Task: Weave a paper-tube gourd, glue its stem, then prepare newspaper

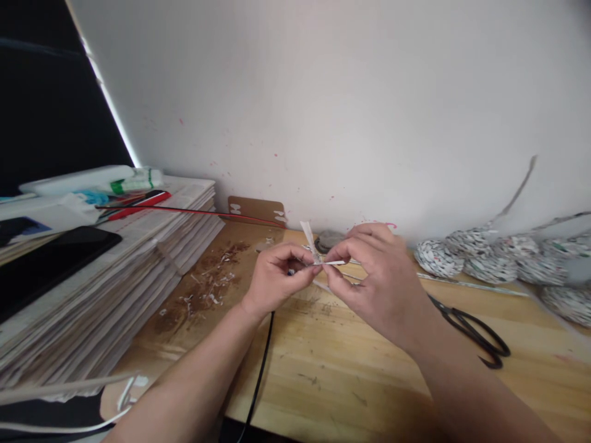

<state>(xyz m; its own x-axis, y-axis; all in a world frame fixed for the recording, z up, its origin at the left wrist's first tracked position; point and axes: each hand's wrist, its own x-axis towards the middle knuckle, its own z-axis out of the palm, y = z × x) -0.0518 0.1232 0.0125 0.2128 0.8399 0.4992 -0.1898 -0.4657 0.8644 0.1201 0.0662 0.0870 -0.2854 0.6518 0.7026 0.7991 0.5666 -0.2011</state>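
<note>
Above the wooden table, my left hand [280,275] pinches a small piece made of thin paper strips [308,237]. One strip points up from it and another lies out to the right. My right hand [372,271] is close beside it, thumb and forefinger closed on the right-hand strip. The fingertips of both hands nearly touch and partly cover the piece. Black scissors [475,332] lie on the table to the right of my right hand. Behind the hands sits a small grey round object [329,240], partly hidden.
Woven paper balls with stems [438,258] line the wall at the right. On the left stands a tall paper stack [138,277] with a black phone [60,261] and a red tool [141,205]. Paper scraps lie on brown cardboard [198,289]. A black cable [262,375] crosses the table [332,381].
</note>
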